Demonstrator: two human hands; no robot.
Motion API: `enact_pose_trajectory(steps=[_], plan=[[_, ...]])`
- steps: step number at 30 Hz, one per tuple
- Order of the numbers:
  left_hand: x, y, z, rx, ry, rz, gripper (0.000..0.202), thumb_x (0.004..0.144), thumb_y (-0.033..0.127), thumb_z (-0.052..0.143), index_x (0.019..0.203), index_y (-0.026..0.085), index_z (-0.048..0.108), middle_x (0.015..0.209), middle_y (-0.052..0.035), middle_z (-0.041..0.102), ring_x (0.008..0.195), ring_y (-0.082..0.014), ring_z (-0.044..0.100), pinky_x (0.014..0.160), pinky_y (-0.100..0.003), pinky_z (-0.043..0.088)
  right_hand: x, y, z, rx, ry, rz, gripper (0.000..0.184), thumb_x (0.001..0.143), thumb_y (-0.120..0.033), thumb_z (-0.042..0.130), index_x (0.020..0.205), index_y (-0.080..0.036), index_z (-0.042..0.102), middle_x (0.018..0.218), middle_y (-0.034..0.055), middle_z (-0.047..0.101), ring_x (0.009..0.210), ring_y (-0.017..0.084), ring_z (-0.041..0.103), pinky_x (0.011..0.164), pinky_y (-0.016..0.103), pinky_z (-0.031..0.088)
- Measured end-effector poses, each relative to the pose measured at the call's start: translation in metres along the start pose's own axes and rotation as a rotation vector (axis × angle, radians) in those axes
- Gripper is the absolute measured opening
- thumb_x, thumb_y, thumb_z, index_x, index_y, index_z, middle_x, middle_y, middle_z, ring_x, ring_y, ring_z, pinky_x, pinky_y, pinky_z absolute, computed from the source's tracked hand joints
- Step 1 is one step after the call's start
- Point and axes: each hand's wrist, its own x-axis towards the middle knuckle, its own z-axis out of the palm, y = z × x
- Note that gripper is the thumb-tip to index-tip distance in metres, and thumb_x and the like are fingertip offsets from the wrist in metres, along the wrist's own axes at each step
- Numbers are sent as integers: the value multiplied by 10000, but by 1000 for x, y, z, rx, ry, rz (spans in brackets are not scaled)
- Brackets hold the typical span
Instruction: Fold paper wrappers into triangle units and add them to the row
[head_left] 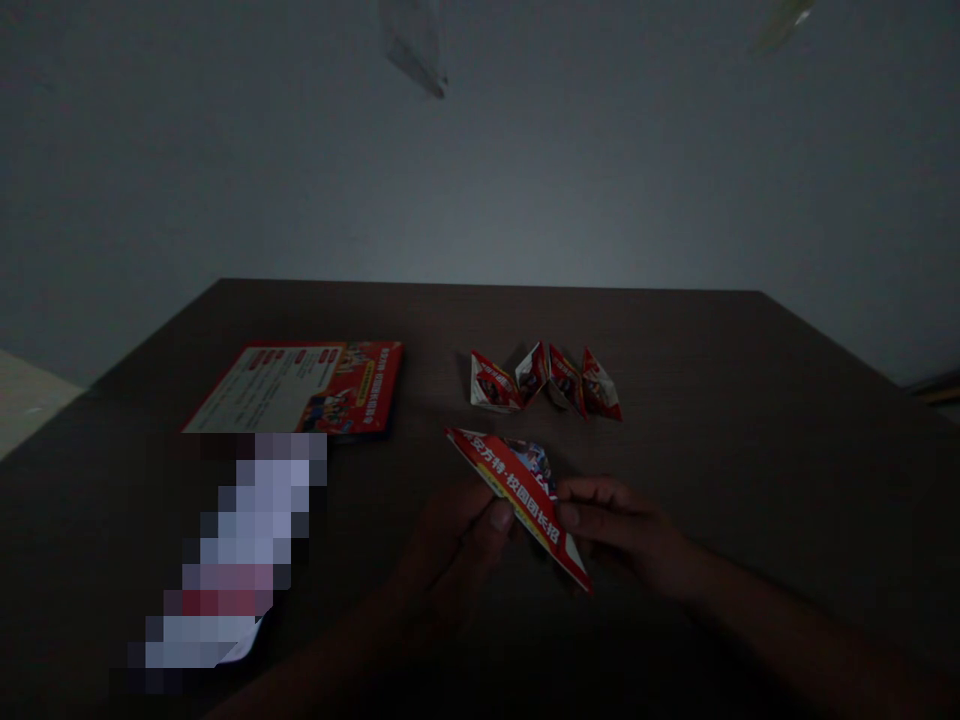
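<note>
A folded red-and-white printed paper strip [517, 495] slants from upper left to lower right above the dark table [750, 420]. My left hand [457, 550] pinches its lower left edge with thumb and fingers. My right hand [622, 530] grips its right side, fingers curled on it. Just beyond, several small folded paper pieces [544, 382] of the same print stand in a row on the table.
A red-and-white leaflet stack [300, 388] lies flat at the left. Nearer to me on the left is a blurred-out patch over another sheet [232, 560]. A pale wall [480, 180] rises behind the table's far edge. The scene is dim.
</note>
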Motion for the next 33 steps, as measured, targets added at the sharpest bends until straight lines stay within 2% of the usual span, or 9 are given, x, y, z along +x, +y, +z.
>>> enact_pose_trajectory(steps=[4, 8, 13, 27, 30, 33], plan=[[-2, -1, 0, 13, 24, -1, 316, 933, 317, 338, 709, 175, 511, 617, 12, 479, 565, -123, 440, 558, -244, 344, 0, -2, 0, -11, 15, 9, 261, 746, -368, 707, 763, -116, 643, 609, -9, 589, 473, 62, 514, 452, 157, 446], [-2, -8, -4, 27, 22, -68, 291, 923, 327, 380, 741, 169, 543, 622, 16, 484, 579, -123, 437, 562, -238, 351, -1, -4, 1, -76, 10, -16, 254, 789, -377, 661, 766, -126, 632, 634, 3, 597, 512, 78, 521, 500, 182, 451], [-1, -14, -6, -123, 18, -126, 231, 907, 320, 433, 794, 175, 573, 628, 32, 482, 558, -105, 412, 526, -212, 339, -2, -2, 1, -186, 3, -89, 234, 849, -361, 597, 797, -136, 637, 648, 3, 597, 546, 85, 514, 543, 195, 438], [-3, -10, -5, -148, -26, -66, 215, 914, 299, 439, 837, 169, 592, 648, 16, 500, 564, -108, 437, 527, -216, 346, -2, -7, 4, -53, -81, -11, 239, 794, -376, 652, 790, -137, 649, 680, 10, 612, 545, 91, 539, 510, 196, 449], [-2, -10, -5, -158, -36, -54, 211, 916, 292, 430, 855, 174, 594, 670, 14, 513, 569, -103, 439, 527, -210, 354, -3, -6, 4, -64, -82, -11, 233, 805, -369, 642, 804, -136, 650, 685, 13, 617, 547, 93, 543, 519, 202, 455], [-1, -12, -6, -158, -13, -77, 215, 910, 276, 434, 798, 178, 591, 643, 25, 497, 566, -97, 434, 521, -196, 356, -5, -5, 4, -112, -78, -34, 227, 831, -356, 616, 802, -132, 642, 660, 7, 607, 537, 89, 536, 516, 199, 454]])
